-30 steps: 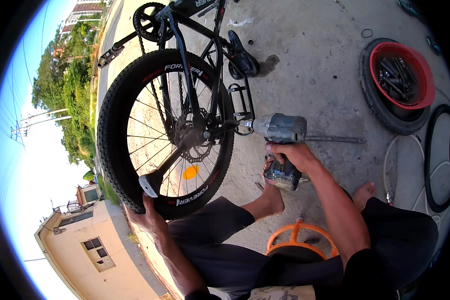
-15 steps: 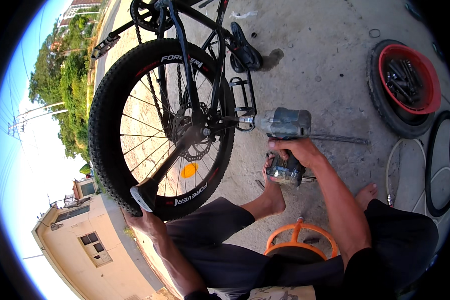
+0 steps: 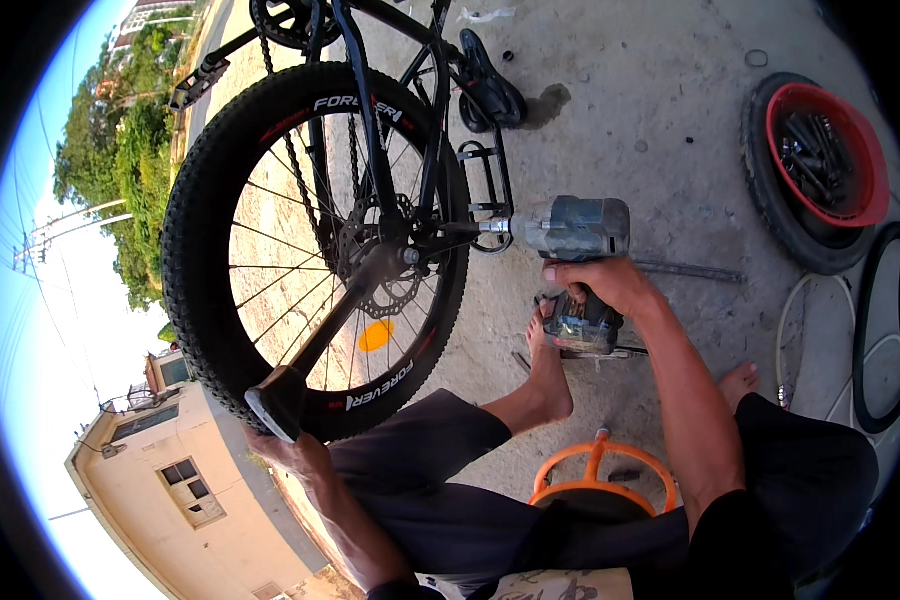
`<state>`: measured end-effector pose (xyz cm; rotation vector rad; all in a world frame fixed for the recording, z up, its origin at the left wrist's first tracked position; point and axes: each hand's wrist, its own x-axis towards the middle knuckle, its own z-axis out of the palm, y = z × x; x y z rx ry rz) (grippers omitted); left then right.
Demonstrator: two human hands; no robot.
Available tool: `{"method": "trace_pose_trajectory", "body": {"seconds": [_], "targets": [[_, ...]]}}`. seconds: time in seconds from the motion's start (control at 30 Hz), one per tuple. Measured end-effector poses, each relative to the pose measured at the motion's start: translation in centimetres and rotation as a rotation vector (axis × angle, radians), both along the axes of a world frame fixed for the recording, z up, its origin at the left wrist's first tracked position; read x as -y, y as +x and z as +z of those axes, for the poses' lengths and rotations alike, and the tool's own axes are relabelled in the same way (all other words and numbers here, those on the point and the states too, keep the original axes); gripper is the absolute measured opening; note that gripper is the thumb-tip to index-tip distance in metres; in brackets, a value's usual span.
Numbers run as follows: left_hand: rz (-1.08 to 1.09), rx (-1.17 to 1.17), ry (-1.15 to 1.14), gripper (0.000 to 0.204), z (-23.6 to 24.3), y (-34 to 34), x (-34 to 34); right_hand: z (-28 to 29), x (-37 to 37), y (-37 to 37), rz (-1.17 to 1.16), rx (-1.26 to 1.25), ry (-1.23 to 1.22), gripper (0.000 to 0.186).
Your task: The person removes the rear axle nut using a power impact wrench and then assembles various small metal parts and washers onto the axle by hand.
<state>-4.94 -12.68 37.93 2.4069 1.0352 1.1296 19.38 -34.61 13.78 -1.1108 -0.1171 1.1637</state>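
A black bicycle's wheel (image 3: 195, 300), with a knobbly tyre, stands before me on the left. A black kickstand (image 3: 315, 345) runs from the axle down across the spokes to a grey-edged foot. Beneath that foot, my left hand (image 3: 305, 465) is curled against the tyre's lower edge, its fingertips hidden. My right hand (image 3: 600, 285) is closed around the handle of a grey cordless impact wrench (image 3: 585, 228). The wrench points left, and its silver socket (image 3: 494, 227) meets a dark part beside the axle; the exact contact is too small to make out.
At the right, a red bowl (image 3: 882, 175) of metal tools sits on a loose tyre (image 3: 760, 190). Beyond the wheel lies a black shoe (image 3: 490, 85). A dark metal bar (image 3: 695, 271) rests on the concrete. An orange stool frame (image 3: 660, 470) is below me.
The wrench in my right hand has shifted slightly right and away from me. The wheel appears a little further left. Both hands keep their holds.
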Motion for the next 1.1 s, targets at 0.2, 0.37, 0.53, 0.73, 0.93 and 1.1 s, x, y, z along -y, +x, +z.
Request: {"method": "trace_pose_trajectory", "body": {"seconds": [0.2,0.37,0.53,0.73,0.93,1.1], "targets": [[0.019,0.024,-0.01,0.038,-0.1,0.3,0.0,-2.3,0.0,0.8,-0.023,0.396,-0.038,0.033],[-0.027,0.002,0.0,0.04,0.1,1.1,0.9,-2.3,-0.3,0.4,0.001,0.558,-0.026,0.044],[-0.037,-0.042,0.001,0.041,0.3,0.5,0.5,-1.3,-0.7,-1.1,-0.053,0.131,-0.015,0.027],[-0.045,0.023,0.001,0.043,0.1,0.5,0.2,-1.0,-0.7,-0.8,0.025,-0.008,-0.052,0.018],[-0.021,0.005,-0.051,0.04,0.1,0.7,0.3,-1.3,-0.7,-1.4,-0.105,-0.004,0.05,0.024],[0.02,0.027,-0.016,0.04,0.4,1.0,0.9,-0.7,-0.4,-0.4,-0.077,-0.052,0.081,0.023]]}}
